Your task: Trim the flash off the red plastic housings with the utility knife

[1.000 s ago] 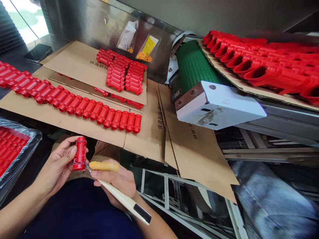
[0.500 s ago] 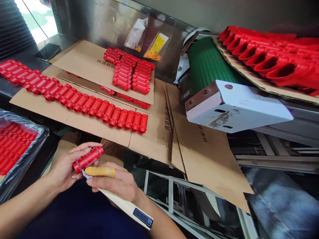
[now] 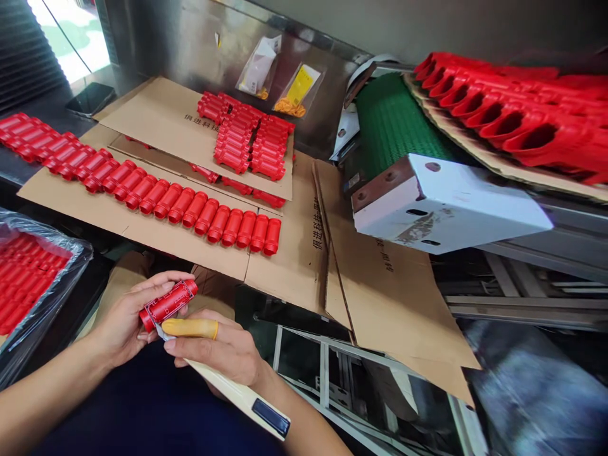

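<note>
Red tube [image 3: 168, 304] has tilted (upright earlier) in the left hand [image 3: 124, 315].

"俱进科技" reads on the upper cardboard [image 3: 152, 114] and, before blurred characters, on the lower cardboard [image 3: 280, 272]; print on the right flap [image 3: 380, 304] and the bag labels [image 3: 303, 84] is illegible

Factory workshop, green conveyor belt [image 3: 401, 123], metal framework [image 3: 324, 373]
</note>
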`<state>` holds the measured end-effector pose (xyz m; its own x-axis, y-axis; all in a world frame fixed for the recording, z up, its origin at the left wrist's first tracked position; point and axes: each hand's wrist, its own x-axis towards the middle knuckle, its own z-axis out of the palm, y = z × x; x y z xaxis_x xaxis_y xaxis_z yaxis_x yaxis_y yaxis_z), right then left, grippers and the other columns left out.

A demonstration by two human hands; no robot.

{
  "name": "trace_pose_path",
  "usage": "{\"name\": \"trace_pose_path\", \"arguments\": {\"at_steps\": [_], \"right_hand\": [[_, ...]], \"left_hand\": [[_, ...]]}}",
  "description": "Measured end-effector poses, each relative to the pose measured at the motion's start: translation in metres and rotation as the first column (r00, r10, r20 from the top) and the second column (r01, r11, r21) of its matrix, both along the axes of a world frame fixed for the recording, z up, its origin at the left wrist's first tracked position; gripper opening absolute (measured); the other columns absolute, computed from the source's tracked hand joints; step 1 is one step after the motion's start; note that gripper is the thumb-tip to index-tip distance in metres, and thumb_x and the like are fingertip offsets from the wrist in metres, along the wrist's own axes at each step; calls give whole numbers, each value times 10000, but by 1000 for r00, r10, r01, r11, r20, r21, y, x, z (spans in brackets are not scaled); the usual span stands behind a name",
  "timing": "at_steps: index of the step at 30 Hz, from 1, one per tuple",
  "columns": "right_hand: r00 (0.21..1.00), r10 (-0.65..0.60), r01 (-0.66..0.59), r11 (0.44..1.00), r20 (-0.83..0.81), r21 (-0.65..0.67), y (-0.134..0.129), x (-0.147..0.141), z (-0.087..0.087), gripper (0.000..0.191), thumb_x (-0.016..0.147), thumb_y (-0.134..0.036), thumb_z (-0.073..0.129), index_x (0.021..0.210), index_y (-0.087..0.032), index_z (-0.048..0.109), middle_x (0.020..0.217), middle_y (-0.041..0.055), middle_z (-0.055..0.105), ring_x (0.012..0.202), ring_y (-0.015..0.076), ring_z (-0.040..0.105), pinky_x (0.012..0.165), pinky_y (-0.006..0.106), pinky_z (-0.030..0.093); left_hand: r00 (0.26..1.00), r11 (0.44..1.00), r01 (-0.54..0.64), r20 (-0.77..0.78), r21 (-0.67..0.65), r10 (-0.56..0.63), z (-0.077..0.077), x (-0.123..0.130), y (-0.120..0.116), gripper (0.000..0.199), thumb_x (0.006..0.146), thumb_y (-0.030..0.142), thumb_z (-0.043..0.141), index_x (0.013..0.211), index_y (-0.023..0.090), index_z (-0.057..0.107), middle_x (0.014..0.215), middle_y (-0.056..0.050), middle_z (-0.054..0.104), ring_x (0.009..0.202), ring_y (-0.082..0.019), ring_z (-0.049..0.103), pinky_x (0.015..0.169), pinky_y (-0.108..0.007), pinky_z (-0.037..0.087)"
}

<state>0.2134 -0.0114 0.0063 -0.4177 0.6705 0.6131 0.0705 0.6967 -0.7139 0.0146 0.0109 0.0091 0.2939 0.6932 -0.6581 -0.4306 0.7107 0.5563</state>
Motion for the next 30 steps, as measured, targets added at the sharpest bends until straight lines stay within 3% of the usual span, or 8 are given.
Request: {"name": "trace_pose_path", "arguments": {"at_steps": [6, 12, 15, 18, 21, 24, 26, 30], "right_hand": [[1000, -21, 21, 1000, 0, -13, -1, 1, -3, 161, 1066, -152, 698, 1217, -146, 752, 1134, 138, 842, 1010, 194, 820, 906, 300, 717], [986, 109, -92, 987, 123, -134, 5, 5, 8, 188, 1136, -241, 580, 1239, -177, 723, 1167, 102, 811, 1007, 162, 808, 883, 264, 702], [973, 163, -121, 963, 166, -240, 6, 8, 18, 276, 1161, -281, 521, 1345, -160, 688, 1119, 79, 800, 905, 129, 803, 831, 213, 688], [976, 212, -202, 966, 42, -162, 0, 13, 21, 233, 1164, -268, 510, 1298, -192, 685, 1057, 68, 814, 972, 148, 810, 854, 237, 688], [995, -14, -6, 979, -98, -203, -5, 15, 14, 150, 1111, -202, 621, 1237, -227, 699, 1100, 86, 840, 1064, 198, 819, 905, 320, 700], [957, -265, 221, 928, -115, -300, -8, 9, 4, 145, 1061, -229, 723, 1205, -240, 740, 1192, 110, 837, 1119, 223, 815, 961, 369, 696], [940, -328, 291, 917, -100, -273, -8, 2, -3, 155, 1061, -240, 721, 1212, -233, 752, 1194, 126, 832, 1137, 238, 805, 978, 393, 689], [933, -354, 344, 931, -69, -120, -5, -9, -10, 271, 1039, -131, 688, 1294, -214, 724, 1149, 125, 837, 1077, 249, 802, 923, 412, 691]], "left_hand": [[1000, 1000, 13, 4, 5, -14, -1, 2, 0, 368, 852, 375, 878, 1161, 176, 858, 986, -131, 812, 688, -193, 747, 549, -225, 603], [999, 999, 41, 21, -17, -40, 0, 5, 1, 420, 765, 413, 942, 1099, 167, 874, 770, -67, 745, 401, -55, 478, 320, -127, 291], [999, 1000, 15, 46, -14, -14, 0, 6, 2, 378, 795, 373, 912, 1100, 156, 859, 809, -92, 772, 391, -51, 472, 319, -137, 277], [996, 1000, -20, 90, 18, 18, 0, 5, 3, 368, 852, 359, 868, 1151, 156, 802, 811, -110, 790, 371, -65, 490, 333, -160, 329], [996, 997, -31, 86, 73, 25, -1, 2, 2, 441, 859, 409, 897, 1212, 215, 716, 892, -94, 814, 481, -150, 664, 424, -225, 534], [994, 964, -107, 21, 244, 106, -3, 0, -1, 448, 815, 369, 963, 1145, 248, 685, 932, -46, 825, 693, -194, 783, 650, -305, 677], [986, 917, -131, -50, 377, 161, -3, 0, -4, 377, 797, 299, 983, 1033, 230, 697, 937, -39, 838, 778, -177, 800, 742, -273, 675], [968, 864, -54, -187, 501, 169, 1, 1, -8, 293, 768, 247, 994, 907, 214, 738, 868, -39, 837, 748, -176, 793, 722, -242, 655]]}}
